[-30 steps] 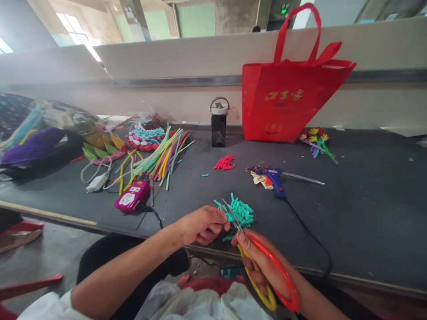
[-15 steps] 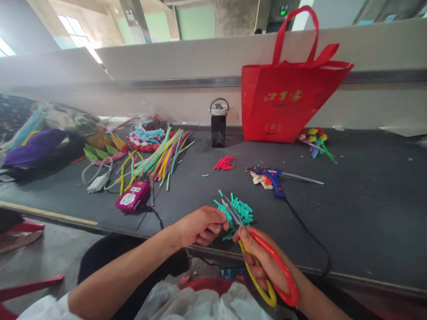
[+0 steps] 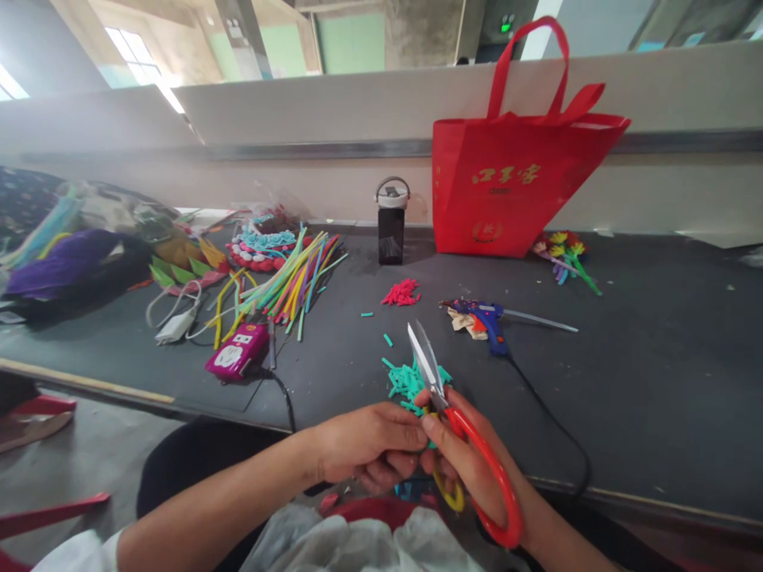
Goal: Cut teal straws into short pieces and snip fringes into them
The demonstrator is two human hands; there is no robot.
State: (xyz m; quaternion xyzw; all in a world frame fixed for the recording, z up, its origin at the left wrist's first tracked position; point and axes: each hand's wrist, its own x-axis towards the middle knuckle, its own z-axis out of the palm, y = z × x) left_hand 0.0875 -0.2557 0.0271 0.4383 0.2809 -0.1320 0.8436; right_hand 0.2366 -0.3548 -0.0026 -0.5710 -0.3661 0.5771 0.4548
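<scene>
Near the front edge of the dark tabletop [image 3: 656, 381], the right hand [image 3: 468, 449] was wrapped around the scissors [image 3: 427, 357], whose slim metal blades pointed away from the body, slightly parted. Their looped handles were glossy, red and yellow. The left hand [image 3: 375, 445] was curled, its fingertips drawn together close against the right thumb; whether it had hold of anything could not be told. Just beyond both hands lay a loose heap of short green pieces [image 3: 407, 380], little rods partly hidden behind the blades and the right fingers.

Farther back sat a small heap of red pieces [image 3: 402, 292], and behind it an upright dark bottle [image 3: 391, 234] with a pale lid. To the right, a blue plastic glue gun [image 3: 492, 322] lay across crumpled scrap [image 3: 463, 319], a slender rod [image 3: 542, 319] jutting from its rear and its black cord [image 3: 551, 417] curving toward the front edge. Behind stood a slant-sided red bag [image 3: 506, 191]. To the left, thin multicoloured strips [image 3: 298, 278] lay fanned beyond a magenta box [image 3: 238, 353].
</scene>
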